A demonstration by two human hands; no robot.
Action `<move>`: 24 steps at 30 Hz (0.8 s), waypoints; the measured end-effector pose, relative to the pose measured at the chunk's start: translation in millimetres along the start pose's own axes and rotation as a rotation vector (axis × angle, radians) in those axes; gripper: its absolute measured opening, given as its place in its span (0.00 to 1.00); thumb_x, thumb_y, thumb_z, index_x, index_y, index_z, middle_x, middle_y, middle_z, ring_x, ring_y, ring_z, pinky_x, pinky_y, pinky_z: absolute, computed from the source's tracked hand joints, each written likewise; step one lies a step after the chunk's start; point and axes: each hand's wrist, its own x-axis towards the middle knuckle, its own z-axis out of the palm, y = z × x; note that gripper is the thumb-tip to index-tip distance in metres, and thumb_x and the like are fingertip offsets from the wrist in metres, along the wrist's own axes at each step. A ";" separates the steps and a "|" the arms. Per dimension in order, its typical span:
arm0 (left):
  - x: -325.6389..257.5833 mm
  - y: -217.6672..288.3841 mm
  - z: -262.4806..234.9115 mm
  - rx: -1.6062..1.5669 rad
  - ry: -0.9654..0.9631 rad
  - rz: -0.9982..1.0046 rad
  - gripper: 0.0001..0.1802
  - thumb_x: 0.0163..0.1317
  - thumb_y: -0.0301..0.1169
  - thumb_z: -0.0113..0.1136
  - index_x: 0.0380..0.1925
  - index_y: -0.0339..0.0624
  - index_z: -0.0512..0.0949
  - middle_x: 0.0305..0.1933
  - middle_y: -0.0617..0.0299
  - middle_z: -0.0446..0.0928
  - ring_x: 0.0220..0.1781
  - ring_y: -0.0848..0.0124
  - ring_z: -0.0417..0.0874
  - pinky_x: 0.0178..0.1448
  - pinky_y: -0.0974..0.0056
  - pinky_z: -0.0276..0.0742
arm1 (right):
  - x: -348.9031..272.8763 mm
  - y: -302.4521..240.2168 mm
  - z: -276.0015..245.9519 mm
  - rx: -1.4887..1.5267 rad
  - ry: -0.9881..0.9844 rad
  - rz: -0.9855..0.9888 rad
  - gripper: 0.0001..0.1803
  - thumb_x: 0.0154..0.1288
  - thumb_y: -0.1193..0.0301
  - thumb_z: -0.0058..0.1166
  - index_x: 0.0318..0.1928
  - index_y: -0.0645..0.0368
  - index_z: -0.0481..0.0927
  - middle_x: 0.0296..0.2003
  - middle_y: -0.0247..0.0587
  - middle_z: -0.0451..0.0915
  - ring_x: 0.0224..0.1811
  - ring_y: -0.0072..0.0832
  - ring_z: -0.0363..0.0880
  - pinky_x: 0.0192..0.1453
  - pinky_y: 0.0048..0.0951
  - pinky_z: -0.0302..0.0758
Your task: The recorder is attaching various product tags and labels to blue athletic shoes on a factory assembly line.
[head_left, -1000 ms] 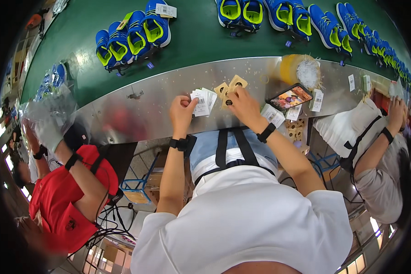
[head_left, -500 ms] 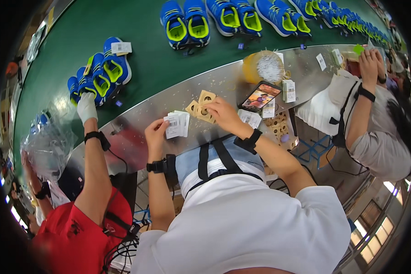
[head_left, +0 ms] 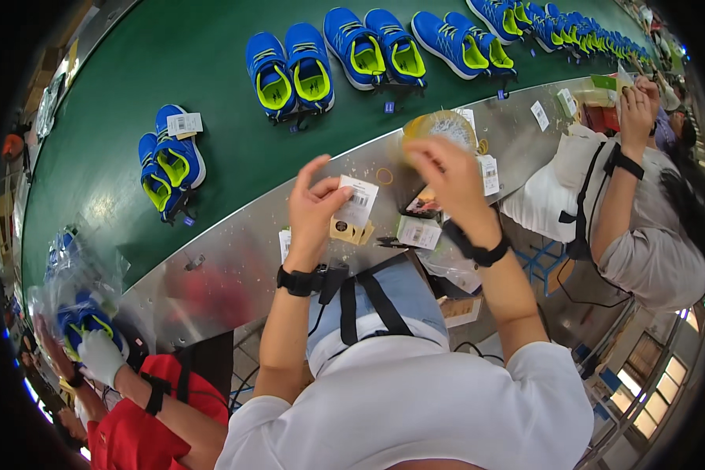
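Observation:
My left hand (head_left: 313,211) pinches a white paper tag (head_left: 358,201) between thumb and fingers, above the metal ledge. Brown card pieces with round dark holes (head_left: 351,230) show just under the tag; whether the hand holds them too is unclear. My right hand (head_left: 454,184) is at the yellow tub (head_left: 419,128) of fine white strands, its fingers smeared by motion. Below that hand, a phone (head_left: 423,204) is partly covered. A stack of white tags (head_left: 419,233) lies beside it, and another white tag (head_left: 285,244) lies left of my left wrist.
Pairs of blue-and-lime shoes (head_left: 309,74) line the green belt (head_left: 235,157) beyond the metal ledge (head_left: 235,243). One pair (head_left: 176,157) at left bears a white tag. At left, a co-worker's gloved hand (head_left: 102,356) is at bagged shoes; another person's hand (head_left: 638,106) works at right.
My right hand has left the brown cards and moved up right to the tub. My left hand has moved right and up with a tag. Shoes have shifted left; the co-worker took a pair.

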 end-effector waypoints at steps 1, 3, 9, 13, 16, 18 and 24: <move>9.5 -4.5 0.6 -0.013 -0.020 -0.003 0.13 0.55 0.18 0.61 0.43 0.32 0.77 0.39 0.58 0.81 0.39 0.74 0.81 0.47 0.71 0.75 | 15.0 12.6 -7.0 -0.231 0.124 -0.194 0.07 0.55 0.77 0.57 0.36 0.59 0.81 0.32 0.41 0.79 0.35 0.40 0.77 0.39 0.36 0.73; 29.5 -11.5 4.1 -0.039 -0.064 -0.005 0.12 0.55 0.16 0.60 0.41 0.32 0.77 0.39 0.57 0.80 0.40 0.73 0.80 0.48 0.70 0.75 | 33.9 25.4 -21.6 -0.487 0.174 -0.221 0.07 0.51 0.74 0.61 0.34 0.55 0.82 0.30 0.34 0.75 0.35 0.35 0.75 0.38 0.35 0.71; 67.5 -19.6 20.6 0.001 -0.315 -0.004 0.11 0.56 0.16 0.59 0.39 0.35 0.78 0.42 0.57 0.80 0.43 0.73 0.80 0.51 0.68 0.75 | 51.7 50.6 -24.7 -0.721 0.073 -0.170 0.05 0.49 0.71 0.63 0.29 0.53 0.83 0.28 0.30 0.72 0.35 0.30 0.74 0.38 0.33 0.69; 90.7 -21.0 47.1 0.032 -0.521 0.082 0.11 0.56 0.15 0.56 0.38 0.37 0.77 0.59 0.55 0.72 0.49 0.76 0.77 0.52 0.69 0.74 | 54.6 53.5 -24.0 -0.600 0.140 -0.186 0.05 0.51 0.72 0.62 0.31 0.55 0.81 0.29 0.32 0.75 0.34 0.33 0.75 0.38 0.35 0.70; 113.1 -24.8 94.2 0.001 -0.700 0.055 0.11 0.55 0.15 0.54 0.37 0.39 0.73 0.66 0.55 0.66 0.47 0.78 0.77 0.49 0.70 0.75 | 51.3 49.4 -32.6 -0.482 0.211 -0.180 0.03 0.58 0.73 0.57 0.33 0.58 0.78 0.32 0.35 0.79 0.36 0.32 0.78 0.41 0.34 0.72; 126.3 -30.6 117.4 0.104 -0.744 0.042 0.11 0.54 0.14 0.52 0.37 0.37 0.72 0.54 0.56 0.76 0.45 0.77 0.78 0.47 0.70 0.76 | 44.7 29.2 -36.4 -0.044 0.372 0.039 0.05 0.67 0.72 0.51 0.37 0.61 0.74 0.32 0.40 0.80 0.36 0.29 0.80 0.45 0.32 0.76; 134.9 -33.8 116.9 0.175 -0.606 0.060 0.11 0.55 0.16 0.52 0.39 0.36 0.73 0.44 0.58 0.81 0.45 0.75 0.80 0.49 0.70 0.75 | 36.4 8.8 -64.0 0.339 0.810 -0.371 0.06 0.72 0.75 0.41 0.44 0.65 0.65 0.32 0.49 0.79 0.35 0.35 0.81 0.48 0.34 0.80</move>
